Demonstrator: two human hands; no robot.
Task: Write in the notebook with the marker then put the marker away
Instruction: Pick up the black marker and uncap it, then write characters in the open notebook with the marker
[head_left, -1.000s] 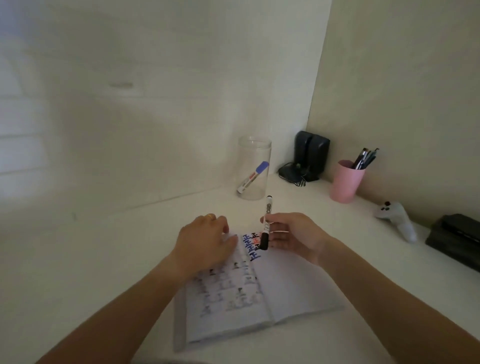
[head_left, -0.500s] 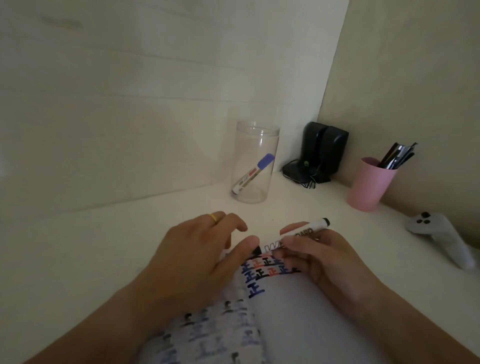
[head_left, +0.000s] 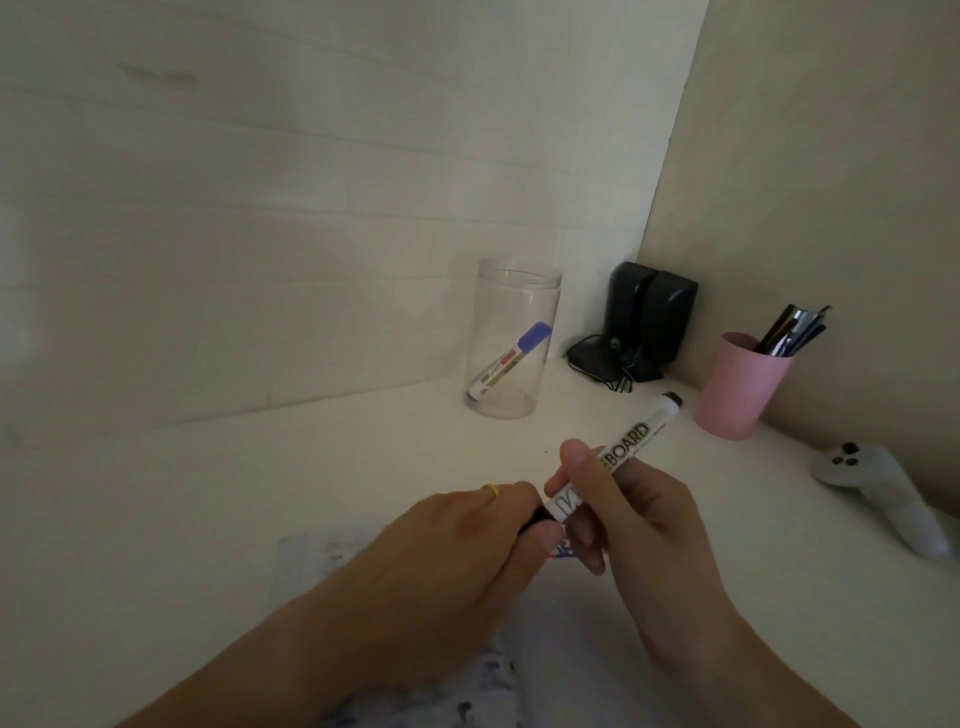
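A white whiteboard marker (head_left: 631, 444) with black ends is held slanted above the desk. My right hand (head_left: 631, 514) grips its barrel. My left hand (head_left: 457, 551), with a ring on one finger, pinches the black cap end at the marker's lower left. The open notebook (head_left: 306, 556) lies under both hands and is mostly hidden; a strip of coloured writing shows between them. A clear jar (head_left: 511, 340) stands behind, upright, with a blue-capped marker (head_left: 511, 361) leaning inside.
A pink cup (head_left: 740, 387) with several pens stands at the right wall. Black speakers (head_left: 647, 317) with cables sit in the corner. A white game controller (head_left: 883, 491) lies at the far right. The white desk (head_left: 208, 493) meets the walls behind.
The marker has risen off the page and tilted up to the right. My left hand left the notebook and closed on the marker's cap end. The view has moved closer.
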